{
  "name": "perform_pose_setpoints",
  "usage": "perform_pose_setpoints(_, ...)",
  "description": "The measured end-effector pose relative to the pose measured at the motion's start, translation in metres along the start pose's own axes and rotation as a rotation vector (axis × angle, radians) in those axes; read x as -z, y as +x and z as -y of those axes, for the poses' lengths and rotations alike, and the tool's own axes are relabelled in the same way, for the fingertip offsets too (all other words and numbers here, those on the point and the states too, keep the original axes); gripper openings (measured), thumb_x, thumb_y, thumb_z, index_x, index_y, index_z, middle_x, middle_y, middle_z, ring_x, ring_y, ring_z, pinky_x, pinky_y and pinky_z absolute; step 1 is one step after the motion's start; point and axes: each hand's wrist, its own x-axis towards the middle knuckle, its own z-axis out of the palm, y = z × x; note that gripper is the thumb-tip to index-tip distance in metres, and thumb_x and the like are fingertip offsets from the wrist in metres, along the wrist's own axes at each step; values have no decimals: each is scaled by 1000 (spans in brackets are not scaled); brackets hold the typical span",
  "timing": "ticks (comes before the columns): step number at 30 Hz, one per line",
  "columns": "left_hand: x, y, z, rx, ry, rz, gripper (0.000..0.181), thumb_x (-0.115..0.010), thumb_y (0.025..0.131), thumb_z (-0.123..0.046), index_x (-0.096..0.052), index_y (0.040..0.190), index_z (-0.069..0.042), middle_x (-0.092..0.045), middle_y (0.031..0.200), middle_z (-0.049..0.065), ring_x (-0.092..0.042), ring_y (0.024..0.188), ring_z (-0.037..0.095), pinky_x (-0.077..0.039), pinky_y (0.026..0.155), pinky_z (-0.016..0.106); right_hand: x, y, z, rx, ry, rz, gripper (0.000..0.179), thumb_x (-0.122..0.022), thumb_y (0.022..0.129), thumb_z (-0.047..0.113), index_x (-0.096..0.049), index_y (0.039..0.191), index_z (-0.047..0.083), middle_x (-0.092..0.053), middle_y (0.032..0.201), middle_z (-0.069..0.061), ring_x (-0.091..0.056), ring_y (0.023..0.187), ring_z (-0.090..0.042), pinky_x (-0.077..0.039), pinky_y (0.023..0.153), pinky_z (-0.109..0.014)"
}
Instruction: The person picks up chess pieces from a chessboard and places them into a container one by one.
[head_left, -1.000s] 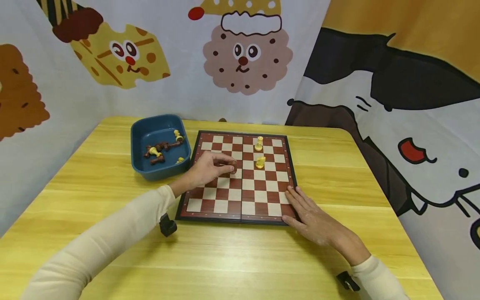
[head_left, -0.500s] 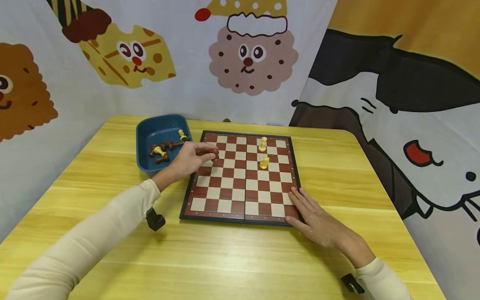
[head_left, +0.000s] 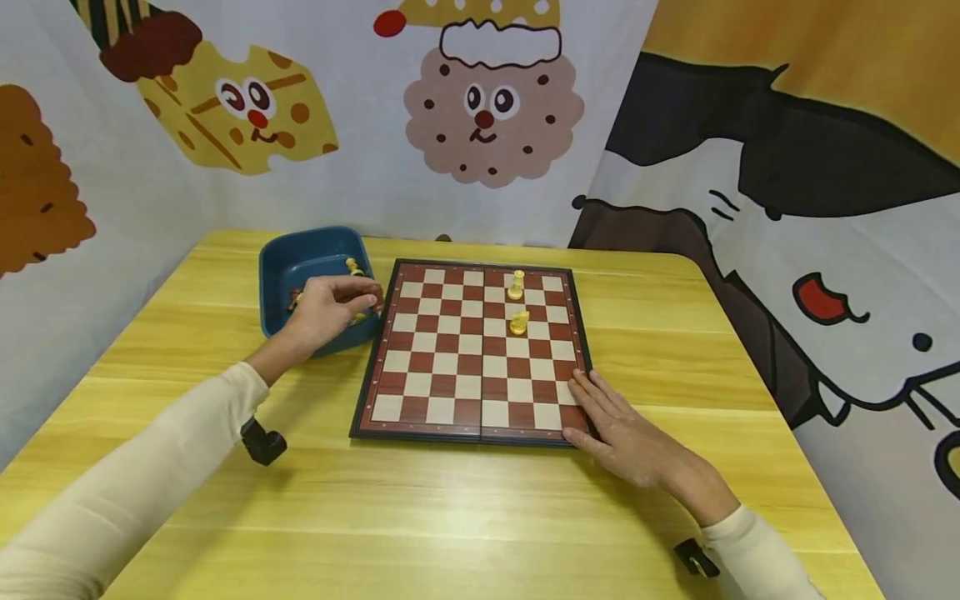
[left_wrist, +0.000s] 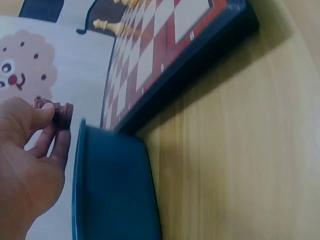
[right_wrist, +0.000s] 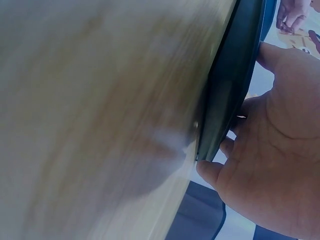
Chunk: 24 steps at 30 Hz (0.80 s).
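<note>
My left hand (head_left: 330, 312) is over the blue plastic box (head_left: 266, 287), pinching a dark brown chess piece (left_wrist: 64, 116) between thumb and fingers. The piece's top is partly covered by the thumb. In the left wrist view it is just above the box's rim. My right hand (head_left: 630, 437) rests with straight fingers on the near right corner of the chessboard (head_left: 468, 358). Two pale yellow pieces stand on the board's far half: a knight (head_left: 519, 322) and, behind it, a taller piece with a flared top (head_left: 516, 285).
More pieces lie in the box, among them a yellow one (head_left: 352, 267); my left hand hides several others. The box stands left of the board's far corner on the wooden table (head_left: 450, 517). A printed cloth (head_left: 367, 125) hangs behind the table.
From the middle of the board, my left hand has moved left to the box, carrying the dark brown chess piece. My right hand has stayed on the board's corner.
</note>
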Motion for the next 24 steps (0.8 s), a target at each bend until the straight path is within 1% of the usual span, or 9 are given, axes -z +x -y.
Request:
perform_pose_setpoints(2, 6, -2, 3, 18, 3, -20, 27, -66, 101, -11, -71, 126, 0, -71, 118, 17, -69, 102, 22, -58, 84, 38, 0, 0, 0, -1, -5, 0, 77, -42, 108, 52, -18, 162, 3, -9, 169, -11, -2, 154, -35, -15, 119, -58)
perform_pose_setpoints(4, 11, -4, 6, 37, 15, -46, 27, -66, 101, -12, -72, 125, 0, -72, 117, 16, -70, 100, 20, -58, 85, 38, -1, 0, 1, 1, -7, -2, 77, -42, 108, 52, -18, 162, 3, -9, 169, -11, -2, 154, -35, -15, 119, -58)
perform_pose_setpoints(8, 19, -5, 7, 74, 13, -78, 27, -65, 102, -13, -71, 125, 0, -73, 115, 15, -70, 96, 11, -56, 83, 26, -1, -1, 1, -1, -3, -6, 77, -42, 108, 52, -18, 162, 2, -9, 169, -11, -2, 153, -36, -15, 118, -58)
perform_pose_setpoints(11, 23, -4, 7, 71, 12, -86, 28, -64, 103, -12, -70, 126, 2, -72, 115, 17, -69, 93, 6, -54, 77, 16, -2, -1, 0, -4, 0, -9, 77, -42, 108, 51, -18, 162, 2, -8, 169, -11, -2, 153, -36, -15, 118, -59)
perform_pose_setpoints(15, 26, -4, 8, 57, 34, -100, 30, -63, 104, -12, -68, 128, 5, -71, 115, 22, -70, 92, 5, -53, 75, 14, -1, -1, -1, -3, 4, -11, 77, -43, 108, 51, -18, 162, 3, -8, 169, -11, -2, 153, -36, -15, 119, -59)
perform_pose_setpoints(18, 26, -4, 9, 60, 16, -83, 35, -62, 104, -15, -63, 134, 4, -68, 122, 22, -69, 98, 9, -52, 77, 14, -1, -1, -1, -1, 11, -12, 77, -43, 108, 50, -18, 162, 2, -8, 169, -11, -2, 153, -36, -15, 118, -59)
perform_pose_setpoints(22, 27, -7, 8, 63, -30, -61, 44, -60, 106, -21, -55, 144, 0, -59, 136, 20, -61, 113, 15, -51, 81, 18, -1, -1, -2, 5, 6, -14, 77, -43, 108, 50, -19, 162, 2, -9, 169, -12, -2, 153, -36, -15, 118, -59)
perform_pose_setpoints(24, 27, -9, 5, 57, -51, -65, 45, -59, 106, -22, -53, 146, -2, -55, 141, 18, -56, 118, 16, -49, 84, 19, -1, 0, -2, 7, 2, -12, 77, -43, 108, 51, -19, 162, 2, -8, 169, -11, -2, 153, -35, -16, 118, -59)
